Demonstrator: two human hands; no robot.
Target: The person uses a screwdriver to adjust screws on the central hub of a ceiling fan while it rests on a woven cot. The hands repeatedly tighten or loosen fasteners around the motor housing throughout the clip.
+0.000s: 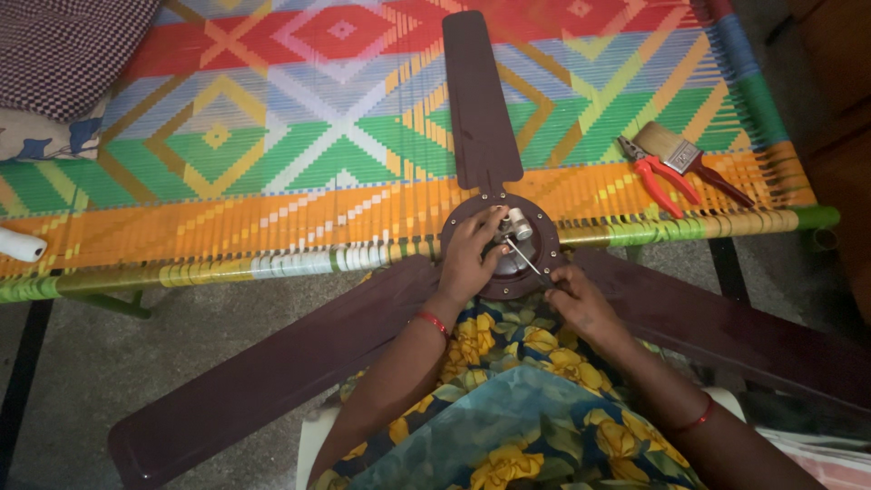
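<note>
A dark maroon ceiling fan (522,272) with three blades rests on my lap and against the edge of a woven cot. My left hand (472,254) lies on the round motor housing, its fingers closed around the short metal shaft piece (517,223) at the centre. My right hand (576,295) grips the handle of a thin screwdriver (523,258), whose tip points up and left toward that central shaft. One blade (478,100) lies across the cot; two more spread left (272,372) and right (726,327) over the floor.
The cot (272,154) has a bright woven surface with a rail along its near edge. Red-handled pliers (655,174) and a paintbrush (680,156) lie at its right end. A checked cushion (63,54) sits at upper left. A white cylinder (20,245) shows at the left edge.
</note>
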